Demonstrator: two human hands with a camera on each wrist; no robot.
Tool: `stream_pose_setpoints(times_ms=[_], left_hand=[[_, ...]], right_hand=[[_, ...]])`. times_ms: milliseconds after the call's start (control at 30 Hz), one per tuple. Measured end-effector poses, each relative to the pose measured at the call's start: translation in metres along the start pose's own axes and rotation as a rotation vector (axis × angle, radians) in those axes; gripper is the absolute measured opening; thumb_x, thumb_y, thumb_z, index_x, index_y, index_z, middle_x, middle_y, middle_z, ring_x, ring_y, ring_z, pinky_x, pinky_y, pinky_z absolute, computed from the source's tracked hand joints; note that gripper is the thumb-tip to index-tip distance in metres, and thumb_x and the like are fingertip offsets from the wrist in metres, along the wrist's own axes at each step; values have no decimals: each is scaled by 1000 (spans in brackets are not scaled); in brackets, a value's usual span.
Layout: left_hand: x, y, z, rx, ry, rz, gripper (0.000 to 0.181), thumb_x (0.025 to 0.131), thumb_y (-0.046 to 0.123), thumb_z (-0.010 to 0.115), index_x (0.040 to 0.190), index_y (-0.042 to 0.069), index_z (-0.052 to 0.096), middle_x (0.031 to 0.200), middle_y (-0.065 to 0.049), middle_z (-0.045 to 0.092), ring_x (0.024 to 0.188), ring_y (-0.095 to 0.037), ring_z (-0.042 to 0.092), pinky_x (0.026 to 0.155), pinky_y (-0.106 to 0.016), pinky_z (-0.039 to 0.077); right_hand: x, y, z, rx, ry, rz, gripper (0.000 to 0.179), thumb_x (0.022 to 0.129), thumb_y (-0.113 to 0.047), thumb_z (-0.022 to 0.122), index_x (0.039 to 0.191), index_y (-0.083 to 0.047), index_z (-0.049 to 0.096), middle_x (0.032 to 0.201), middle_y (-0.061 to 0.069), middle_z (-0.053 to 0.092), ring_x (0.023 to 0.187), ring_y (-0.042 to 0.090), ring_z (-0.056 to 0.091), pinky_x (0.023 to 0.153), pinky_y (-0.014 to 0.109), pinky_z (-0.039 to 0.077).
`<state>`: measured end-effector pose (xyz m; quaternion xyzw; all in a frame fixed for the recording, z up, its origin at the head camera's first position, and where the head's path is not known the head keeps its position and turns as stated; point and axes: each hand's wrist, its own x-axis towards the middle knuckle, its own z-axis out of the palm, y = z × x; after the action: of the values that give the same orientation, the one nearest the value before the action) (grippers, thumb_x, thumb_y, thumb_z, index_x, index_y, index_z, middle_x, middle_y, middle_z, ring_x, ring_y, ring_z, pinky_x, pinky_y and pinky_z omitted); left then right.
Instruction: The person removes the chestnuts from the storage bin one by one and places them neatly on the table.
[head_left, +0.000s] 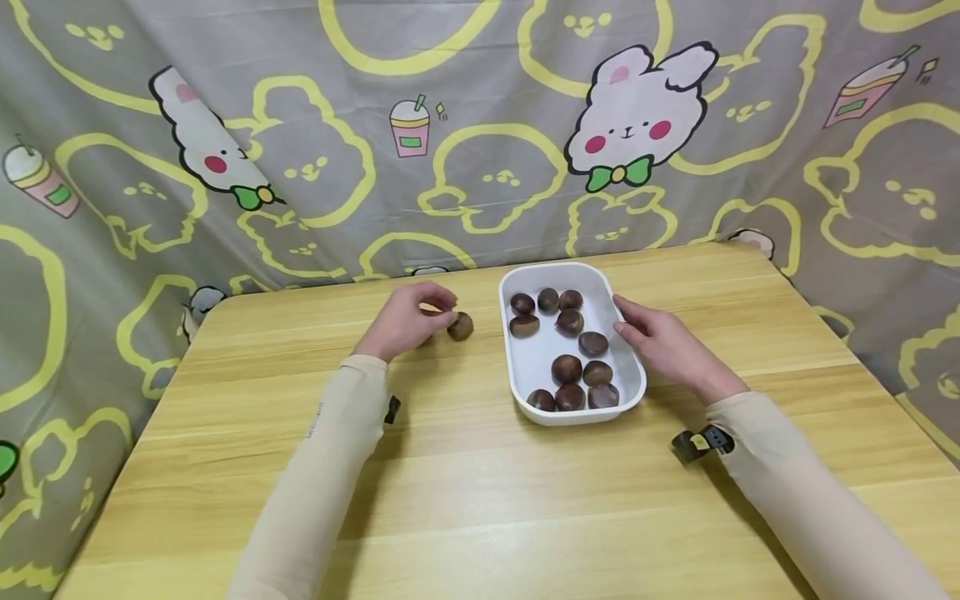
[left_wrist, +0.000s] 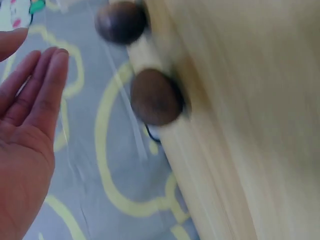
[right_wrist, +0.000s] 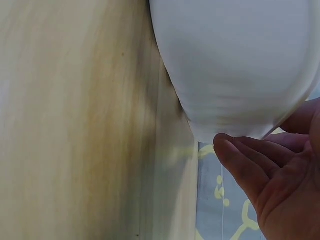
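In the head view my left hand (head_left: 412, 318) is close beside a brown chestnut (head_left: 461, 326) on the table. The left wrist view has two chestnuts, a nearer one (left_wrist: 156, 97) and a darker one (left_wrist: 121, 22), both apart from the extended fingers (left_wrist: 42, 92). Nothing lies in that palm. My right hand (head_left: 660, 340) holds the right rim of a white rectangular container (head_left: 573, 418). Its fingers (right_wrist: 245, 162) lie against the container's outer wall in the right wrist view, with the thumb by the rim. Several chestnuts (head_left: 567, 369) lie inside the container.
The light wooden table (head_left: 465, 508) reaches back to a grey curtain (head_left: 480, 100) with yellow outlines and cartoon rabbits. A dark strapped device (head_left: 702, 443) sits on the right wrist, another (head_left: 392, 409) on the left.
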<state>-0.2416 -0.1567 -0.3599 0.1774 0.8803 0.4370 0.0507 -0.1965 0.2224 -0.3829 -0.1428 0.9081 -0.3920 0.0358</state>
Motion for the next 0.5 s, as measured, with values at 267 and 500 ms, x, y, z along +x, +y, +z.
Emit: stream_pose_setpoints(times_ms=[267, 500], left_hand=[[0, 27, 28, -86, -51, 143, 21, 89, 7, 71, 109, 0, 68, 106, -15, 67, 98, -18, 64, 86, -27, 51], [1, 57, 50, -80, -173, 208, 21, 89, 6, 71, 109, 0, 68, 108, -12, 66, 103, -21, 62, 89, -26, 49]], right_hand=[[0, -1, 0, -11, 0, -7, 53, 105, -18, 48, 151, 1, 31, 146, 25, 40, 131, 40, 41, 107, 52, 32], [-2, -3, 1, -18, 11, -8, 53, 105, -18, 49, 150, 3, 32, 145, 26, 40, 131, 41, 42, 106, 53, 33]])
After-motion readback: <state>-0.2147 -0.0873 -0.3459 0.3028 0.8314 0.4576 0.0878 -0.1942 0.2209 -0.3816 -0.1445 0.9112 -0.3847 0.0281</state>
